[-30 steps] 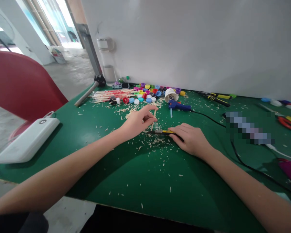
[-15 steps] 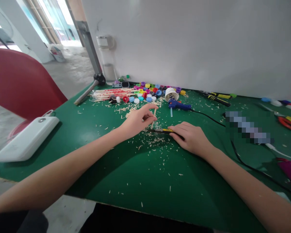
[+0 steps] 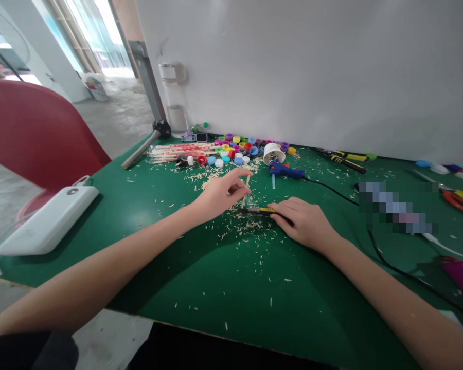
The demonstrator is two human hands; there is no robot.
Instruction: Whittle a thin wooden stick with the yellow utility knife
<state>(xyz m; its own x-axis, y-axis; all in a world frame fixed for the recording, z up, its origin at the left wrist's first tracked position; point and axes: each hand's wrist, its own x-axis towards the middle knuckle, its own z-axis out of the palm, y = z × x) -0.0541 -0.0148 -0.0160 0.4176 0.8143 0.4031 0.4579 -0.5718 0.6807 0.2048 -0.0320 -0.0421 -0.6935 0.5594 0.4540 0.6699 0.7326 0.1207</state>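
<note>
My left hand [image 3: 219, 196] pinches a thin wooden stick [image 3: 246, 191] between thumb and fingers, holding it nearly upright over the table. In my right hand [image 3: 303, 218] is a yellow and black utility knife [image 3: 268, 210], its fingers wrapped round the handle. The blade points left and meets the lower end of the stick; whether it cuts into the wood is too small to tell. Pale wood shavings [image 3: 250, 225] lie scattered under and around both hands on the green table [image 3: 200, 267].
Behind my hands lie red-and-white packaged sticks [image 3: 185, 151], colourful bottle caps [image 3: 237, 154], a white cup [image 3: 273, 154] and a blue glue gun [image 3: 287, 170] with its cord. A hammer [image 3: 142, 146] and white power bank [image 3: 50, 221] are left; pliers [image 3: 345, 160] lie right.
The view has shifted slightly. Both hands keep their grip on the stick and the utility knife, with almost no visible movement between them.
</note>
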